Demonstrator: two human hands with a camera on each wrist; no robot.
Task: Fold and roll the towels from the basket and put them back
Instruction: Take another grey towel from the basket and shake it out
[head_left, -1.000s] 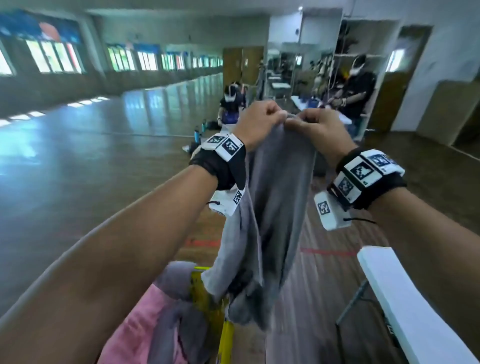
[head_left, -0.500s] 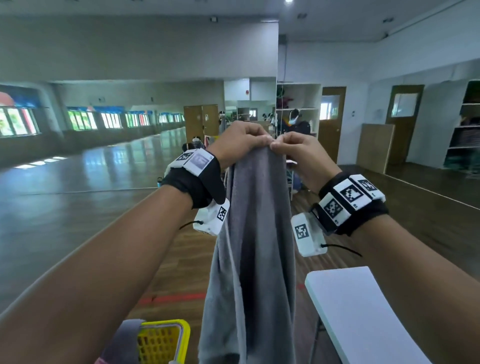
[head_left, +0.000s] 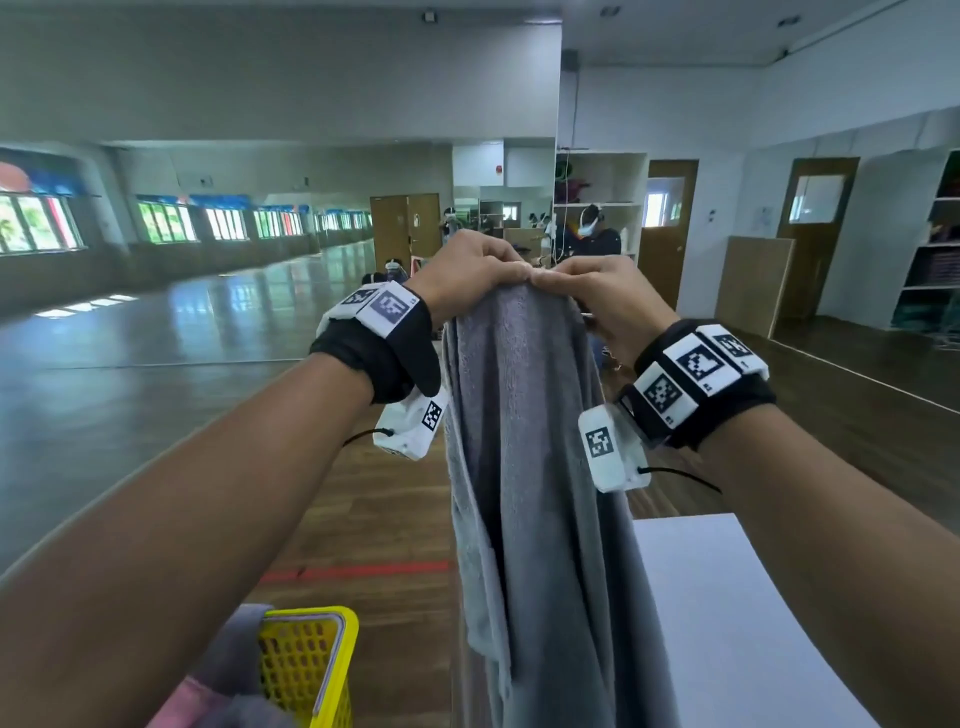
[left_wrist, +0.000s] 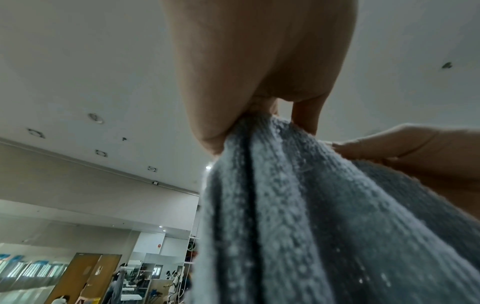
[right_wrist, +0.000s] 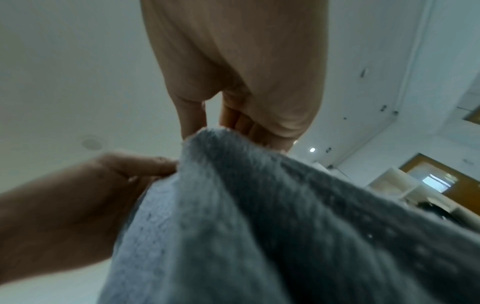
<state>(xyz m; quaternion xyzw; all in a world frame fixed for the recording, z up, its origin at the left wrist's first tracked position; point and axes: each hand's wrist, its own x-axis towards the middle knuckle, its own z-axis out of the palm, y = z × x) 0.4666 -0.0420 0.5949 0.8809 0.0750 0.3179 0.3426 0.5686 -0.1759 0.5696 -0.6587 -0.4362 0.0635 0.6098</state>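
A grey towel (head_left: 530, 467) hangs straight down in front of me, held up high by its top edge. My left hand (head_left: 483, 270) and right hand (head_left: 582, 286) pinch that edge side by side, knuckles almost touching. In the left wrist view the towel (left_wrist: 298, 216) bunches under the left thumb and fingers (left_wrist: 213, 131). The right wrist view shows the towel (right_wrist: 259, 216) pinched by the right fingers (right_wrist: 192, 121). A yellow basket (head_left: 311, 670) stands at the lower left with a pink towel (head_left: 182, 706) and more grey cloth in it.
A white table (head_left: 727, 623) sits at the lower right, next to the hanging towel. The wooden floor (head_left: 363, 519) with a red line lies below. Other people stand at the far end of the hall by shelves and doors.
Both hands have lifted the grey towel higher, out of the basket, so that it now hangs full length. My view has tilted upward and the hands stay together.
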